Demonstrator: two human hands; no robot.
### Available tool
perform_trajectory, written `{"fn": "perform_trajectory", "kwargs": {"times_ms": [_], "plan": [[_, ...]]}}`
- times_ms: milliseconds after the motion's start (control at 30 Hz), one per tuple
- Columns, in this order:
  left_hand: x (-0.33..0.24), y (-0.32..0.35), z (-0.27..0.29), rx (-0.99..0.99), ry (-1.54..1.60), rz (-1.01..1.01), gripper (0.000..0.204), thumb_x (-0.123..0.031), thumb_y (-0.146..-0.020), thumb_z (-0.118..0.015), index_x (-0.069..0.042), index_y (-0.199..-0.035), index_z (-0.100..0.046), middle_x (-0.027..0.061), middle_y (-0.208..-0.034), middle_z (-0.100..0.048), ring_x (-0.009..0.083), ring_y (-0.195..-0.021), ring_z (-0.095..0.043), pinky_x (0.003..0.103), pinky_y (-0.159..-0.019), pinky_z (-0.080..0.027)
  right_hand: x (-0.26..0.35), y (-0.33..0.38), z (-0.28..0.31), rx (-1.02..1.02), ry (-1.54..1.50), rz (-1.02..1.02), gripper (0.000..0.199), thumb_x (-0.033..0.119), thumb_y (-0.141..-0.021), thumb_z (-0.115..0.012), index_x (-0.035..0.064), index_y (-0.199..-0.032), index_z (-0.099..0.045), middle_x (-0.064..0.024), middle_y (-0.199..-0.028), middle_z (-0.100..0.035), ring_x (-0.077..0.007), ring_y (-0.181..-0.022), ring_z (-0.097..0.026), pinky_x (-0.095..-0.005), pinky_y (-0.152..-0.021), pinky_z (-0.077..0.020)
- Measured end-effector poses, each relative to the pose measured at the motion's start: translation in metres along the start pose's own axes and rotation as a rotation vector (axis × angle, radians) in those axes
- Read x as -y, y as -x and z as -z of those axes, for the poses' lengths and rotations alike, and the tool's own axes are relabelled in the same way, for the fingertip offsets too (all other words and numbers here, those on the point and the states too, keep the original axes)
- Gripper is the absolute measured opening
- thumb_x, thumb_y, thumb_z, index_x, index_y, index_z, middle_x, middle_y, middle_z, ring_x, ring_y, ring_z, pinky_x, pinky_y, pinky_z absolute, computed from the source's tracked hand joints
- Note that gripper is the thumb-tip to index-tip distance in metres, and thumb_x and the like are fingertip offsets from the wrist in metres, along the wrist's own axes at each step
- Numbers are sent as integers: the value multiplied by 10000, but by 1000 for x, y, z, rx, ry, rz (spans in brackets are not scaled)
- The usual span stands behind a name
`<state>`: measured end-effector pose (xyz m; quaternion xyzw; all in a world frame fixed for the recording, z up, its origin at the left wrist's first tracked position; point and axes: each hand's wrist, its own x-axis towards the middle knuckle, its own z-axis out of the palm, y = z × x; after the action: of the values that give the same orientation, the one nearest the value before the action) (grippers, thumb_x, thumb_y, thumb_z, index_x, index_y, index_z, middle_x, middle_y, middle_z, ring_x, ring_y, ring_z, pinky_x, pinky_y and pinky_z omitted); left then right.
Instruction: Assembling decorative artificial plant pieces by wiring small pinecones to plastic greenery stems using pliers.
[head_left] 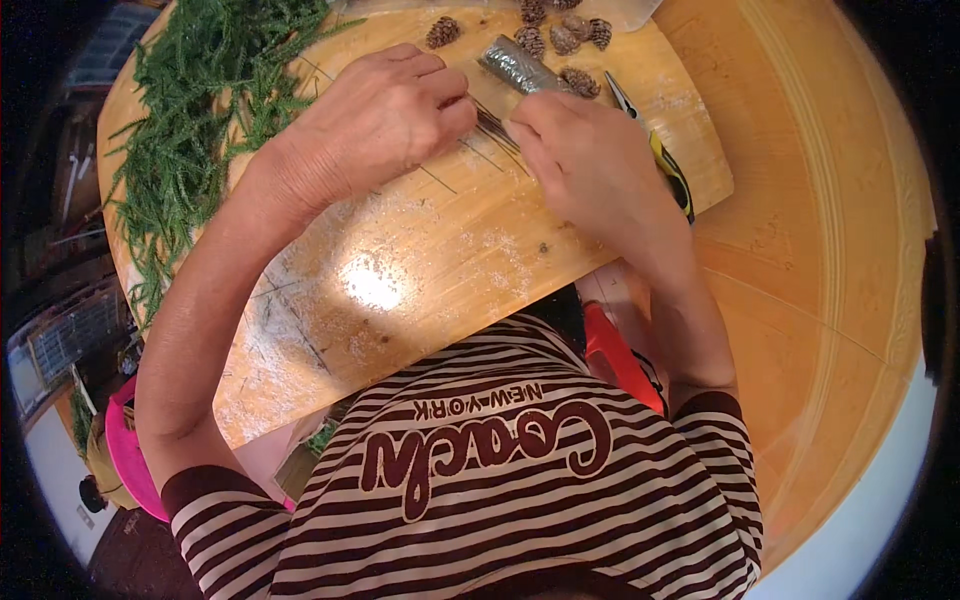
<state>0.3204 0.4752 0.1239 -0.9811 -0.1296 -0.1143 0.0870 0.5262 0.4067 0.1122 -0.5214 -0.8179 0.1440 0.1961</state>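
A small bundle of thin dark wires (497,132) stretches between my two hands over the wooden table. My left hand (385,118) is closed, its curled fingers at the bundle's left end. At the other end, my right hand (590,160) pinches the wires between thumb and fingers. Both sets of fingertips are partly hidden. Several loose thin wires (436,178) lie on the tabletop below. Just beyond my right hand is a cylinder in shiny clear wrap (520,66), dark green inside. Pliers with yellow and black handles (672,172) lie to the right, partly covered by that hand.
Green artificial pine branches (190,110) cover the table's left side. Several pine cones (443,32) lie at the far edge, near a clear plastic piece (625,12). White flakes dot the wooden tabletop (440,270). A red object (622,360) sits below the near edge.
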Motion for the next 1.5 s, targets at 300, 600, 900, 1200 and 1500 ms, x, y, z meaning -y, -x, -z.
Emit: {"fn": "perform_trajectory", "kwargs": {"times_ms": [300,600,900,1200,1500], "plan": [[1,-3,7,21,349,256,158,-75,-729,-621,-13,-815,-504,120,-783,-548,328,-757,-588,404,-664,-484,-2,-6,8,-30,37,20,129,170,-860,-556,42,-853,-570,-156,-770,-604,-364,-707,-581,-427,-605,-452],[13,10,2,-71,564,343,142,-85,-786,-619,-12,-888,-550,154,-801,-574,341,-726,-583,413,-627,-465,-14,-3,12,-18,66,47,119,149,-858,-573,30,-860,-561,-152,-709,-572,-337,-647,-570,-406,-577,-441],[43,-7,-47,-163,356,802,180,-164,-848,-573,14,-871,-584,161,-792,-601,315,-716,-597,417,-692,-470,-6,9,11,-140,-266,-91,75,93,-903,-552,27,-929,-575,-114,-653,-524,-193,-518,-480,-285,-501,-393],[17,-1,-45,-277,724,902,237,-188,-853,-620,27,-952,-605,106,-806,-619,179,-725,-589,313,-670,-472,-1,13,0,-200,-407,-42,61,38,-887,-558,5,-939,-568,-58,-651,-529,-110,-540,-476,-241,-505,-386],[-82,20,12,-677,1429,1176,271,-68,-829,-687,27,-1069,-604,-20,-841,-595,46,-752,-525,170,-672,-428,29,17,5,-219,-579,109,72,-18,-848,-580,-6,-919,-591,-58,-701,-560,-103,-575,-510,-221,-526,-401]]}}
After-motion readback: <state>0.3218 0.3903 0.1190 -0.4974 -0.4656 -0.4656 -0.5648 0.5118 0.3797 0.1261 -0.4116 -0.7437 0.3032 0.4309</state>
